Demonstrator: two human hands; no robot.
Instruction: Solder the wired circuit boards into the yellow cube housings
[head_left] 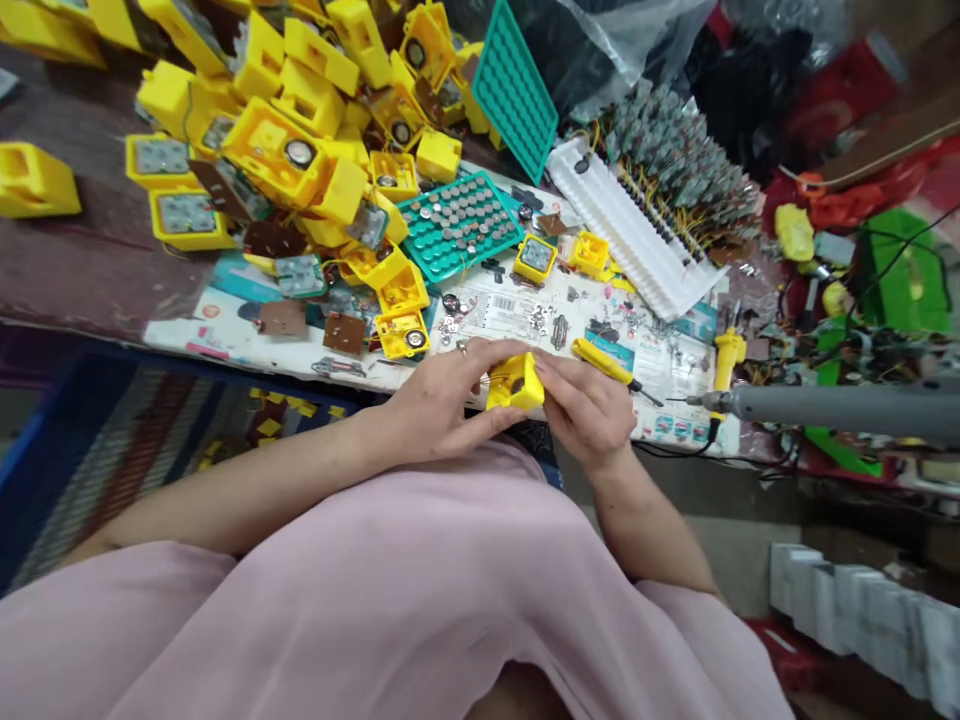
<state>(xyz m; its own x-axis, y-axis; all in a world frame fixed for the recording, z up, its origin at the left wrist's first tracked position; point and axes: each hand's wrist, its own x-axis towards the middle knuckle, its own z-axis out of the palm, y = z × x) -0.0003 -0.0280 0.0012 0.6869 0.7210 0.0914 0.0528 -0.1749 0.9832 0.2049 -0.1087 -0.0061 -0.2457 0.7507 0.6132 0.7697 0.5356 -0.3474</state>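
Just over the table's near edge, a small yellow plastic housing point(514, 384) is held between both hands. My left hand point(442, 398) grips it from the left, fingers along its far side and thumb along the near side. My right hand point(589, 405) presses on its right side with closed fingers; anything small inside them is hidden. Close by, another yellow housing point(403, 334) with a round metal part lies on the table. A yellow-handled screwdriver point(602, 361) rests beyond my right hand. Small metal pieces point(540, 318) are scattered ahead.
Many yellow housings point(300, 110) are heaped at the back left. A green tray point(465, 228) holds round metal pieces. A white ridged tray point(634, 230) stands beside piled wired parts point(675, 150). A grey rod-shaped tool point(832, 405) juts in from the right.
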